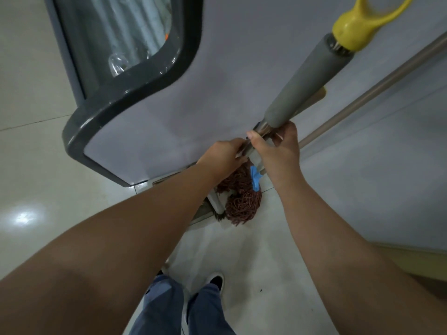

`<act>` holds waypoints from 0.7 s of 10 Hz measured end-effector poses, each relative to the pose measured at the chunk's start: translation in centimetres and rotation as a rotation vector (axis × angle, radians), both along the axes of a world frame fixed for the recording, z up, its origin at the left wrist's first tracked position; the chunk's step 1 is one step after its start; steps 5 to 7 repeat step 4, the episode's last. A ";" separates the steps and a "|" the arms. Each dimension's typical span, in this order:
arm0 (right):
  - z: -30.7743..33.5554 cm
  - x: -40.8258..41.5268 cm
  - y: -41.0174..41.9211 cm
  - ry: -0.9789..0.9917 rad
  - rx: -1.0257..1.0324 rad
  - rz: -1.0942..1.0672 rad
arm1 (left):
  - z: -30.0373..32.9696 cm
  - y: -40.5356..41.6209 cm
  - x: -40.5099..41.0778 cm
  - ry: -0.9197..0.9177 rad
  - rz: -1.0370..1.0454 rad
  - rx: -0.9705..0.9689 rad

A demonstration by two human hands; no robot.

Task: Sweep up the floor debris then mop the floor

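1. Nearest the camera, two bare forearms reach forward from the lower corners and meet at the centre of the view.
2. The left hand (223, 154) is clenched around the metal part of the mop handle (306, 79), its knuckles facing up.
3. The right hand (275, 151) grasps the same metal section just beside the left hand, thumb laid across the top and fingers wrapped underneath.
4. Above the hands, the handle has a grey padded sleeve and ends in a yellow hanging loop (355, 27) at the upper right.
5. The mop head (242, 201), reddish-brown strands with a blue collar (255, 178), rests on the pale tiled floor (36, 165) directly below the hands, near a wall.
6. A second, beige pole (377, 85) leans on the right, just beside the mop handle.
7. A grey bin (135, 76) with a dark rim and clear liner stands on the far left.
8. Blue trousers and a dark shoe (216, 281) show at the near bottom.
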State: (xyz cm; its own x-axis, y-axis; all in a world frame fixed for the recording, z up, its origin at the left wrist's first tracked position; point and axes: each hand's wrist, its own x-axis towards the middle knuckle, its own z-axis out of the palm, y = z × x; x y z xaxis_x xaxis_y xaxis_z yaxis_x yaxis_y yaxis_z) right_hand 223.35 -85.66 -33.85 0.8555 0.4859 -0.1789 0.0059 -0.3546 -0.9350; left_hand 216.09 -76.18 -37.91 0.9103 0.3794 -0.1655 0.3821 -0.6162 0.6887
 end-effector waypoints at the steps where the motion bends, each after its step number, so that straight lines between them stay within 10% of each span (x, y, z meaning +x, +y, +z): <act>1: 0.1 -0.4 -0.1 0.001 -0.010 -0.012 | 0.8 -0.1 -0.1 0.049 -0.001 -0.018; 7: 2.0 -3.0 -0.7 -0.020 -0.037 -0.067 | 4.9 2.0 -4.5 0.017 0.101 -0.066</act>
